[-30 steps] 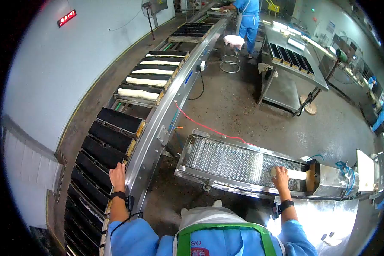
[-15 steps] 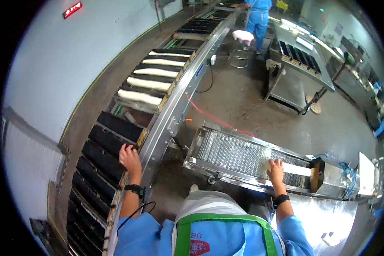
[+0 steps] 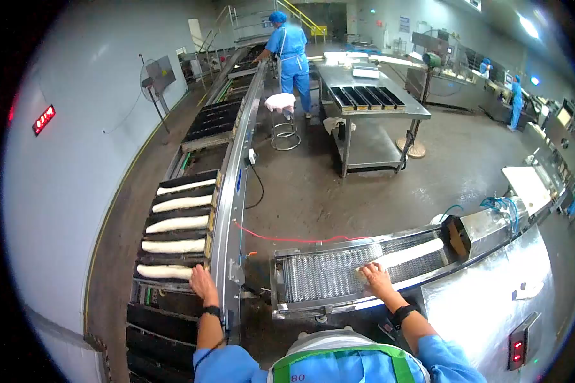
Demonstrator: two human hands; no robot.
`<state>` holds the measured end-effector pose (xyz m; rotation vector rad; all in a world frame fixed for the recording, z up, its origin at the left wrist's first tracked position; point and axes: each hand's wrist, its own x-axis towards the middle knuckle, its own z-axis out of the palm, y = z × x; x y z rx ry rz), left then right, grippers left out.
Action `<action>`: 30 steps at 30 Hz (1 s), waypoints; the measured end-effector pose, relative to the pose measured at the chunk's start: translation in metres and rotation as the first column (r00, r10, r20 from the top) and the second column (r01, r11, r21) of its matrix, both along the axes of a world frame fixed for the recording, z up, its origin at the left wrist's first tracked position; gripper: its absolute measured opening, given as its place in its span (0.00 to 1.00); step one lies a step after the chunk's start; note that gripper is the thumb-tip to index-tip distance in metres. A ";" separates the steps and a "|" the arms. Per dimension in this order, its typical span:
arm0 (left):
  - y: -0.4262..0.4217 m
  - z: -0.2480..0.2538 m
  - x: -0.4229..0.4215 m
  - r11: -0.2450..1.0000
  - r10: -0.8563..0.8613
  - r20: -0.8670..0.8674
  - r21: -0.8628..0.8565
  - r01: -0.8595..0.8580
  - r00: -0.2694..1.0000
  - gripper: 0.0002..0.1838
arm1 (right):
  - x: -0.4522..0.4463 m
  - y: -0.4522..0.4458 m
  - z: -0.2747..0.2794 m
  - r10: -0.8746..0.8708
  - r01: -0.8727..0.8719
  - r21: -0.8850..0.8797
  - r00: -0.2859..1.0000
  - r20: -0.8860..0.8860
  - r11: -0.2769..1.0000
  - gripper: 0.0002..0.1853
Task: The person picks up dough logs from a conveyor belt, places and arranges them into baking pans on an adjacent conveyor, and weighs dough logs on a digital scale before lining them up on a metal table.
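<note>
The right hand (image 3: 377, 281) has its fingers curled over the near end of a long dough roll (image 3: 410, 254), which lies lengthwise on the mesh conveyor (image 3: 319, 271), its far end clear of the steel housing (image 3: 492, 228). That grip seems best kept light — the roll looks soft, and pulling hard on one end would probably thin or stretch it; a second hand under the length would share the weight in any lift. The left hand (image 3: 204, 285) is at the right end of the nearest dough roll (image 3: 165, 272) in the pan set (image 3: 179, 214), fingertips touching it; whether they pinch or only press, I cannot tell. Here a gentle push with flat fingers should serve better than a pinch, keeping the roll straight within its own trough and its end off the rim. With work on two sides, steady wrists matter — a jerk at either end could kink the dough.
</note>
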<state>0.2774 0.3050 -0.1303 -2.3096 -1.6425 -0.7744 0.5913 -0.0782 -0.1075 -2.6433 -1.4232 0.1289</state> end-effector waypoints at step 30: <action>-0.178 0.010 -0.137 0.983 0.047 -0.088 -0.171 -0.062 0.995 0.09 | 0.008 0.057 -0.007 0.324 -0.319 -0.167 0.946 -0.001 0.933 0.26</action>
